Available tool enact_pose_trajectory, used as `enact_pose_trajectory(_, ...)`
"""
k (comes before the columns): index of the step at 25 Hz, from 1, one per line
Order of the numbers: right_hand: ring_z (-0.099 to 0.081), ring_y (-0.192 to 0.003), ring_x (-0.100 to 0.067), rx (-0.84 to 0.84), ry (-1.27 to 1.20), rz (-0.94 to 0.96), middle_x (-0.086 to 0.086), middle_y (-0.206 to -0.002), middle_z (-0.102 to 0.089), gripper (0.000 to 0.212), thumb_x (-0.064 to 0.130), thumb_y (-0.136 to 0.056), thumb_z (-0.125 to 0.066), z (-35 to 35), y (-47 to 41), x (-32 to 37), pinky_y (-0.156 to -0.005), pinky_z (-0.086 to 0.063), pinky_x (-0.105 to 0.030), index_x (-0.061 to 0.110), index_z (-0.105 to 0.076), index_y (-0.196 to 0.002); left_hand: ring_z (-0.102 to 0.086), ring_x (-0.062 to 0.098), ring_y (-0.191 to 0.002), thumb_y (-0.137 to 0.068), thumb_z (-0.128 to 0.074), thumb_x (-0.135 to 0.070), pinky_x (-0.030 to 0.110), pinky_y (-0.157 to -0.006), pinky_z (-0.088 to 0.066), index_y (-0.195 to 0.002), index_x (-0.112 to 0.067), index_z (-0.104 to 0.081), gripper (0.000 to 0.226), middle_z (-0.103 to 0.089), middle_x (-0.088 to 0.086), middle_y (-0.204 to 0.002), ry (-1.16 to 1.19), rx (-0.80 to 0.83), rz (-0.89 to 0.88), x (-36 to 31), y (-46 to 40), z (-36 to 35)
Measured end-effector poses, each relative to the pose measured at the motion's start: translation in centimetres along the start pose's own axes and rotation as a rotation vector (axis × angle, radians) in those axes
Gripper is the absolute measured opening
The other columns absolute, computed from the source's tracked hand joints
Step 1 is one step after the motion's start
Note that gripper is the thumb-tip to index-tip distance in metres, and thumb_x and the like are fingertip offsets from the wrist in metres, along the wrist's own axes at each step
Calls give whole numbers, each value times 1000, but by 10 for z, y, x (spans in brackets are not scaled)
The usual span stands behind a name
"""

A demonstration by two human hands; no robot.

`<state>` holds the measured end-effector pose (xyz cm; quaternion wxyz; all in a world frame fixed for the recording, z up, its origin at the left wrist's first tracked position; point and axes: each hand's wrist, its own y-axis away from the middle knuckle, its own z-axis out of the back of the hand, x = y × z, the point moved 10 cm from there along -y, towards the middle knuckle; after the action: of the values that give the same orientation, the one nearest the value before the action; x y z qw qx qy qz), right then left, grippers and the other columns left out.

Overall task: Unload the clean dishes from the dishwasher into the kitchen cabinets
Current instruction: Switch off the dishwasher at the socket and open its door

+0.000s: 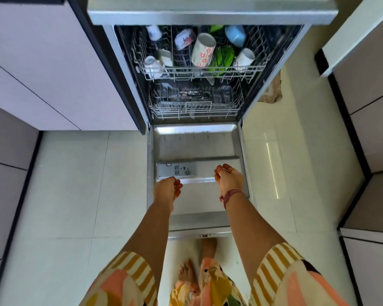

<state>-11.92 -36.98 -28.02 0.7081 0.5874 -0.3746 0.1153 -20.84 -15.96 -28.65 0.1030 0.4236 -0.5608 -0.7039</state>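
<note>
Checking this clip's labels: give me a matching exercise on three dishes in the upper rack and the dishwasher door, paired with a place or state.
Things:
1. floral mug
2. blue cup
3. green dish
4. dishwasher door

Places or states:
A. far right part of the upper rack, mouth turned toward the camera
B. folded down flat, below both hands
C. middle of the rack, tilted, red flower pattern
D. just right of the floral mug, near the rack's front

Pairs: 1-C, 2-A, 3-D, 4-B

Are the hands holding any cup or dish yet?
No. The left hand and right hand hold nothing; both hang, fingers loosely curled, above the open steel dishwasher door. The cups sit in the white wire upper rack.
</note>
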Motion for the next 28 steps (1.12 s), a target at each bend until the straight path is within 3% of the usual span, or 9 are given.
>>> enact_pose_trajectory(2,-61,-73,-16,24,148,112,-5,-83,-66,29,9,-89,-63,-19,-15,33,-78,-56,-31,3,-62,-117,-63,19,-79,-95,-52,-8,34,-86,-52,-84,-9,-60,14,-65,10,-84,-48,7,-81,-34,-7,-20)
enact_pose_trajectory(7,-58,-110,-23,118,815,509,-11,-128,-58,39,27,-100,-45,-81,-33,136,-85,-46,-25,8,-51,-133,-63,21,-80,-93,-51,-12,30,-76,-54,-86,-15,-62,13,-66,5,-85,-343,-41,-379,-134,-20,-85)
enact_pose_trajectory(11,-34,-138,-29,281,1234,771,-12,-154,-28,50,27,-101,-39,-140,-57,185,-112,-33,-38,10,-30,-147,-54,14,-60,-94,-48,-13,5,-43,-38,-104,-3,-64,21,-63,11,-89,-784,-109,-699,-216,-22,-153)
enact_pose_trajectory(14,-13,-147,-27,301,1401,904,-9,-159,-15,52,24,-102,-35,-178,-82,219,-119,-19,-37,11,-20,-151,-56,30,-112,-94,-53,-20,29,-92,-49,-131,-4,-49,41,-49,18,-135,-1029,-77,-881,-256,-37,-207)
enact_pose_trajectory(16,-6,-148,-26,297,1447,945,-8,-160,-9,53,23,-103,-32,-202,-99,237,-121,-14,-39,11,-14,-151,-27,34,-141,-96,-51,-25,46,-114,-28,-145,-5,-31,56,-27,17,-153,-1329,-75,-1014,-274,-47,-239)
enact_pose_trajectory(19,1,-148,-26,315,1507,930,-6,-161,-2,57,17,-102,-32,-230,-123,249,-121,-13,-43,11,-6,-152,1,31,-147,-101,-37,-33,49,-118,-6,-151,-5,-6,66,0,14,-160,-1722,-65,-1080,-290,-72,-267)
enact_pose_trajectory(22,3,-148,-23,316,1610,925,-5,-161,2,62,9,-99,-34,-245,-143,251,-120,-9,-45,11,-3,-152,4,30,-147,-102,-29,-31,49,-118,-4,-151,-4,0,63,3,15,-160,-1815,-91,-1006,-304,-100,-270)
enact_pose_trajectory(25,-5,-148,-24,268,1637,1025,-6,-160,-11,58,6,-98,-35,-252,-150,255,-120,-8,-46,11,-13,-152,-14,32,-146,-103,-30,-26,47,-119,-11,-150,-2,-16,55,-22,18,-156,-1800,-116,-1034,-318,-109,-276)
enact_pose_trajectory(28,-25,-143,-26,217,1513,1076,-8,-151,-36,49,1,-96,-37,-251,-147,265,-117,-25,-42,9,-36,-144,-46,34,-128,-102,-37,-27,45,-107,-37,-132,0,-47,42,-53,20,-133,-1765,-169,-1064,-322,-100,-281)
